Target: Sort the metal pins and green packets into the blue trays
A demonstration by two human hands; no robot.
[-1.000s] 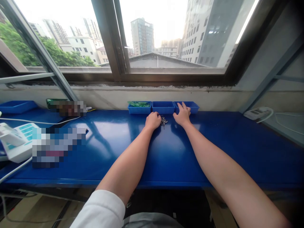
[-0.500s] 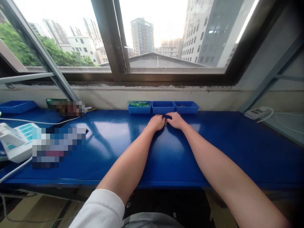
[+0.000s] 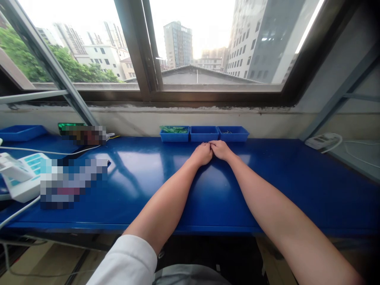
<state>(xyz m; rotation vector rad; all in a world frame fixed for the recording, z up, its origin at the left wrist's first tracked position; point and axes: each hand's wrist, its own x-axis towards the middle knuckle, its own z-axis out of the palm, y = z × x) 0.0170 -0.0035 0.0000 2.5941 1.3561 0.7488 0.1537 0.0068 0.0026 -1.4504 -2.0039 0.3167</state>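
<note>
My left hand [image 3: 203,154] curls against my right hand [image 3: 221,150] on the table [image 3: 142,194] — I can't tell what the fingers hold. In the far tray [image 3: 233,137] at right, the bits [image 3: 227,132] look light, stiff, perhaps slippery — best pinched mid-length.

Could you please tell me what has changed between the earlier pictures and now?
The right hand moved from the right bin nearer and leftward, meeting the left hand, which slid right. The small metal pieces are now hidden; whether they are held, I cannot tell. The blue bins stayed put.
</note>
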